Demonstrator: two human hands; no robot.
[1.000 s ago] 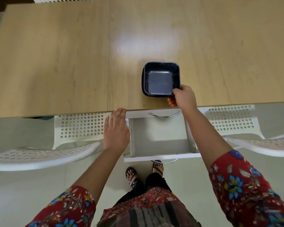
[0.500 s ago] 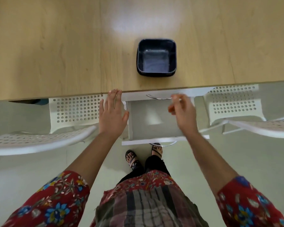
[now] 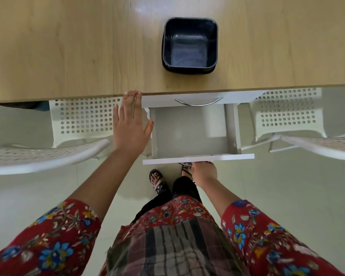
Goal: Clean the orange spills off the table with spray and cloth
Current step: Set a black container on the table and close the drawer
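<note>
No spray bottle, cloth or orange spill shows in the head view. On the wooden table (image 3: 68, 46) sits a dark blue square dish (image 3: 190, 43) with nothing in it. Below the table edge a white drawer (image 3: 189, 132) stands pulled out, and its inside is bare. My left hand (image 3: 129, 126) is flat with straight fingers, its fingertips touching the table's front edge left of the drawer. My right hand (image 3: 204, 172) is under the drawer's front panel, fingers curled at the metal handle (image 3: 185, 163), which it mostly hides.
A second drawer front with a curved metal handle (image 3: 198, 102) sits just under the table edge. White perforated chairs stand at the left (image 3: 84, 118) and right (image 3: 287, 114). My sandalled feet (image 3: 157, 180) are on the pale floor below the drawer.
My right hand let go of the blue dish, came down past the inside of the drawer and now holds its front handle. My left hand stayed at the table edge.
</note>
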